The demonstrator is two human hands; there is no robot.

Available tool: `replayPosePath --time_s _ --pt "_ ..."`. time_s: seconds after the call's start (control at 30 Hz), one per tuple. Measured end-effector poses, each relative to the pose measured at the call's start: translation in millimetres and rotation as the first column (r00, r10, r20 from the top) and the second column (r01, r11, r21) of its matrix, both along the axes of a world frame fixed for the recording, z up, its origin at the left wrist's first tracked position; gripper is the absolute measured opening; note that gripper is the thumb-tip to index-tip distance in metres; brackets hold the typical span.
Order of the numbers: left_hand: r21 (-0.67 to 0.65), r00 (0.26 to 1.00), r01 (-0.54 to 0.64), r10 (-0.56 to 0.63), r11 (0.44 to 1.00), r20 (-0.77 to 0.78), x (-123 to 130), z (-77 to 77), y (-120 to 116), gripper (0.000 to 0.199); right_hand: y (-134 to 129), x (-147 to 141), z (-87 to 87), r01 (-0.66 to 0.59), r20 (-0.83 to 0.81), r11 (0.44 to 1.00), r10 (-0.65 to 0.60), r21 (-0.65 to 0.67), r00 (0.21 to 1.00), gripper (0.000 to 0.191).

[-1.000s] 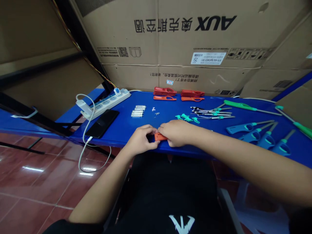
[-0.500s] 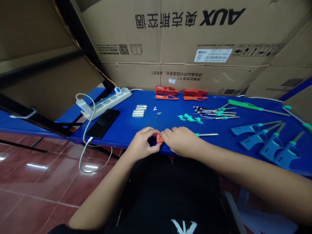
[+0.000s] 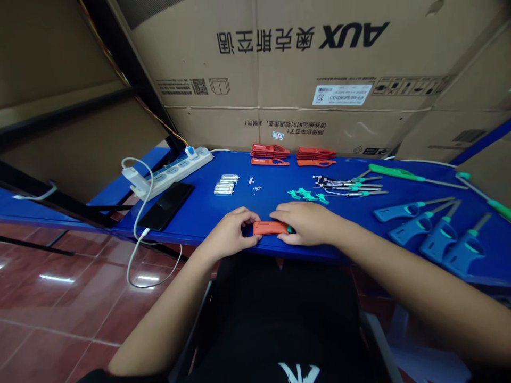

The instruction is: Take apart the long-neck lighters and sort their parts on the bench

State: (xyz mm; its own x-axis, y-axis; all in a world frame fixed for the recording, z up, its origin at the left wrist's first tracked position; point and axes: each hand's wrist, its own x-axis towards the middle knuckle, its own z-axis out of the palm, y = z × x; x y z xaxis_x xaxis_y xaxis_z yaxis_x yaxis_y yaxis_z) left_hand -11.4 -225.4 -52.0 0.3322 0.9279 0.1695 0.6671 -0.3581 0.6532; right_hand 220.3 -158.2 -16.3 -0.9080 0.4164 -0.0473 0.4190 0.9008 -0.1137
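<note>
The hands have drawn apart compared with the earlier view, so the long orange lighter body now shows in full between them. It lies flat along the blue bench, just behind the front edge. The left hand has its fingers curled narrowly around the body's left end. The right hand lies over the right end, its fingers close together beside a small teal piece at that end. The teal-collared metal rod that lay right of the hands no longer shows there.

Open bench runs behind the hands up to the teal triggers and small metal parts. To the left, open bench separates the left hand from the black phone. To the right, open bench lies between the right hand and the blue lighters, which sit near the right end.
</note>
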Motion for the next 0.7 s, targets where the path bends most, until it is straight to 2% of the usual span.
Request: replayPosePath --time_s 0.07,0.13,0.23,0.33,0.5,0.57,0.7 --pt "-0.028 1.000 0.001 -0.002 1.000 -0.003 -1.3 1.6 0.7 0.027 4.3 14.8 -3.9 0.032 -0.050 0.998 -0.034 -0.051 0.998 0.039" --pt "-0.047 1.000 0.001 -0.001 0.999 -0.006 -2.0 2.8 2.4 0.027 2.7 24.8 -10.3 0.033 -0.084 0.998 -0.036 -0.045 0.996 0.035" --pt "-0.043 1.000 0.015 -0.016 0.999 -0.024 -3.4 4.4 6.7 0.028 -5.7 29.8 -20.9 0.061 -0.165 0.998 -0.065 -0.032 0.984 0.039" --pt "-0.038 0.998 0.047 -0.048 0.998 -0.046 -5.9 6.6 10.8 0.032 -10.7 28.7 -26.6 0.133 -0.247 0.985 -0.158 -0.113 0.956 0.040" --pt "-0.073 1.000 0.015 -0.015 0.997 0.010 -7.9 8.0 10.5 0.043 -0.7 26.4 -27.2 0.187 -0.299 0.949 -0.260 -0.252 0.918 0.039" --pt "-0.048 1.000 -0.006 0.007 0.999 0.016 -7.5 5.8 9.0 0.045 5.4 26.2 -27.0 0.187 -0.309 0.942 -0.272 -0.278 0.911 0.039" --pt "0.034 0.999 -0.033 0.033 0.999 0.003 -6.8 -0.6 10.7 0.032 11.7 27.5 -25.4 0.190 -0.329 0.952 -0.263 -0.239 0.907 0.037"
